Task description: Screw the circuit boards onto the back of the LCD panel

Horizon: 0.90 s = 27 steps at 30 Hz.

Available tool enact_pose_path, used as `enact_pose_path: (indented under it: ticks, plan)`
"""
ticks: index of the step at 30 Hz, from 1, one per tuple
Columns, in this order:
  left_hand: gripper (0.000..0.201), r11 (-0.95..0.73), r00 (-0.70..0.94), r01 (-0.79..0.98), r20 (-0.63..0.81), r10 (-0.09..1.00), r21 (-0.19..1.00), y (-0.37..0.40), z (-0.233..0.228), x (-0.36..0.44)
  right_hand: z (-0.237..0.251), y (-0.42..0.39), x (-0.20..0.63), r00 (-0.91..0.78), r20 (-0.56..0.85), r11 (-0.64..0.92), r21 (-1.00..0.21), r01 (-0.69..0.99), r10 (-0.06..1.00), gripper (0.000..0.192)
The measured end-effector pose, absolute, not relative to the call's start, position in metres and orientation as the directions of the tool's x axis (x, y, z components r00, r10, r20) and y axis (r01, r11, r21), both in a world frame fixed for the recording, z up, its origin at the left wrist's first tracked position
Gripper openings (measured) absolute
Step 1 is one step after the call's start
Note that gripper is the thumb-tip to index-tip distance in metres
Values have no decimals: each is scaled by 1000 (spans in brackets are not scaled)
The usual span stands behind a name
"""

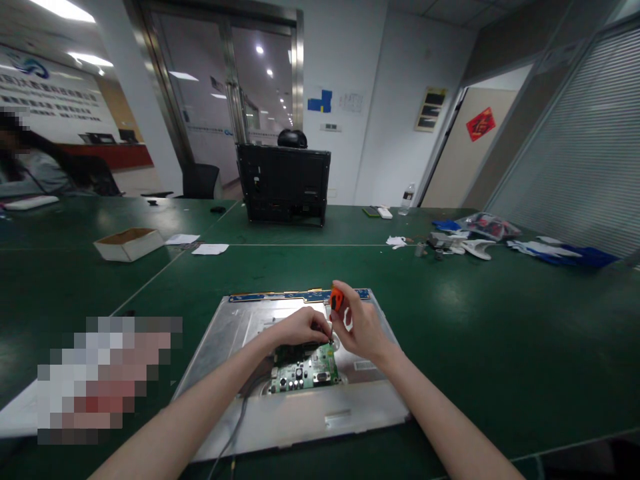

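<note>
My right hand (pixel 364 327) is closed around the orange-and-black handle of a screwdriver (pixel 337 300), held nearly upright with its shaft pointing down. The tip meets the upper right corner of a green circuit board (pixel 305 373). Beside that tip, the fingers of my left hand (pixel 297 327) are pinched together; anything between them is hidden or too small to make out. The board sits on the silvery metal back of a flat display panel (pixel 227 327), which lies on the table. Along the panel's far edge runs a narrow blue circuit strip (pixel 270 297).
A grey cable (pixel 239 427) trails off the panel's near left side. On the green table (pixel 465 360) stand an open box (pixel 127 245), papers (pixel 210 249), a black monitor casing (pixel 285 183) and a bottle (pixel 407 199). Bags and gloves (pixel 477 248) lie at right. A person (pixel 35 160) sits far left.
</note>
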<state>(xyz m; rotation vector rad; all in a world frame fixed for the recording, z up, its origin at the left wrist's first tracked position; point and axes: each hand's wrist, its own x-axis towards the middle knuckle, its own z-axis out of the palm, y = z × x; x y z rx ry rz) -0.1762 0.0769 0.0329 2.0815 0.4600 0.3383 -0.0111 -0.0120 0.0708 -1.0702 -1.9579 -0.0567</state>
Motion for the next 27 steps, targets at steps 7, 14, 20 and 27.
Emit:
enact_pose_path:
  ticks: [7,14,20,27]
  plan:
    - [12,-498,895,194,56,443,845,78,33,-177,72,-9,-14,-183,754,596,-320,736,631,53]
    - [13,-500,906,160,74,417,851,81,28,-177,71,-7,-13,-218,781,622,-260,739,585,52]
    - [13,-498,900,198,44,434,844,78,33,-177,72,-11,-11,-243,726,627,-318,711,643,59]
    - [14,-503,899,207,40,437,839,78,34,-178,73,-11,-13,-221,743,626,-322,711,632,56]
